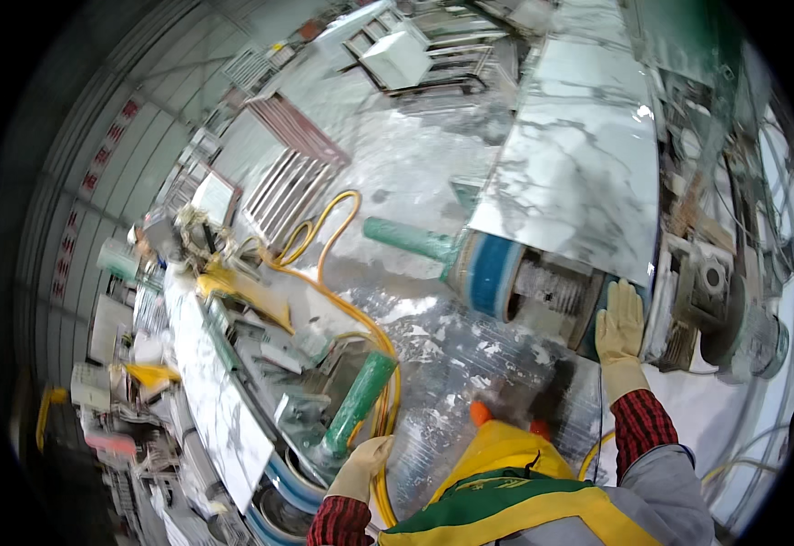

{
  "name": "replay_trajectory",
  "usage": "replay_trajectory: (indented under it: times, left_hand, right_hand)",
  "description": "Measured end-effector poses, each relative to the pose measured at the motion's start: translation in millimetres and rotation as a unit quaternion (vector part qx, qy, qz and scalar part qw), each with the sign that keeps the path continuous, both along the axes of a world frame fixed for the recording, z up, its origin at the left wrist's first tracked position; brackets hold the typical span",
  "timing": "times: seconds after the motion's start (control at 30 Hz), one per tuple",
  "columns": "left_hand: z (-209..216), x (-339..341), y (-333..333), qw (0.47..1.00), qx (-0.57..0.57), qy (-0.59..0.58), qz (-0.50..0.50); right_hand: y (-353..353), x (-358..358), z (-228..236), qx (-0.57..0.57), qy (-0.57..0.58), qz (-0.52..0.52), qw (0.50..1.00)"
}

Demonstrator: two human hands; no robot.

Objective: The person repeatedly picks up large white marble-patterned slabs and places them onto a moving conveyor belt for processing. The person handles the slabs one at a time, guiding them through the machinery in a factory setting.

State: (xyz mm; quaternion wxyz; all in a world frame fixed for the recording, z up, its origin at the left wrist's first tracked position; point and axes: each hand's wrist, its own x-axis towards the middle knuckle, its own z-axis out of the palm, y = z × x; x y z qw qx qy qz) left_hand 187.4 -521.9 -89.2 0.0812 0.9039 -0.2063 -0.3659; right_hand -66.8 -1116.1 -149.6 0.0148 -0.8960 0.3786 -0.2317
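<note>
Both hands wear pale cream gloves, with red and black checked cuffs. My right hand [621, 328] is open, its fingers stretched toward the near end of a white marble-patterned slab [570, 136], beside a blue-rimmed roller [493, 273]. My left hand [361, 469] is low, next to a green post [361, 400] and a yellow hose [391, 400]. Its separate fingers do not show clearly, and I cannot tell whether it touches the hose. Just left of it lies a second marble-patterned slab [219, 382] with blue-rimmed rollers [292, 482] at its near end.
Motor-like machinery [711, 282] stands along the right side. Another green post [406, 234] juts out over the grey floor [392, 150]. The hose loops across the floor ahead. Slatted racks [288, 191] and a cart with a white block [397, 59] stand farther off. Clutter fills the left.
</note>
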Motion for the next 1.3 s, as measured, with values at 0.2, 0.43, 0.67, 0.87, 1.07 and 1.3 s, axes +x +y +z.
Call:
replay_trajectory:
  times: [0.2,0.43,0.67,0.87,1.07,1.3]
  left_hand:
    - [-18.7,-70.1,79.4,0.975,-0.143,-0.161,-0.049]
    - [9.0,-167.2,198.7,0.951,-0.109,-0.179,0.228]
    - [7.3,-257.7,332.5,0.831,-0.252,-0.215,0.447]
    - [22.0,-357.5,413.8,0.755,-0.231,-0.315,0.527]
    - [-75.9,-377.0,488.3,0.721,-0.22,-0.231,0.615]
    - [-93.0,-371.8,487.3,0.66,-0.251,-0.23,0.669]
  right_hand:
    - [-5.8,0.0,10.7,0.024,0.076,0.001,0.997]
    - [6.2,9.8,8.8,0.028,0.161,-0.077,0.983]
    - [97.9,33.1,-136.8,0.013,0.381,0.137,0.914]
    - [481.2,140.1,2.7,0.298,0.138,0.52,0.788]
    - [653.6,209.2,70.3,0.079,0.036,0.77,0.632]
    - [723.5,276.5,73.7,0.019,-0.038,0.744,0.667]
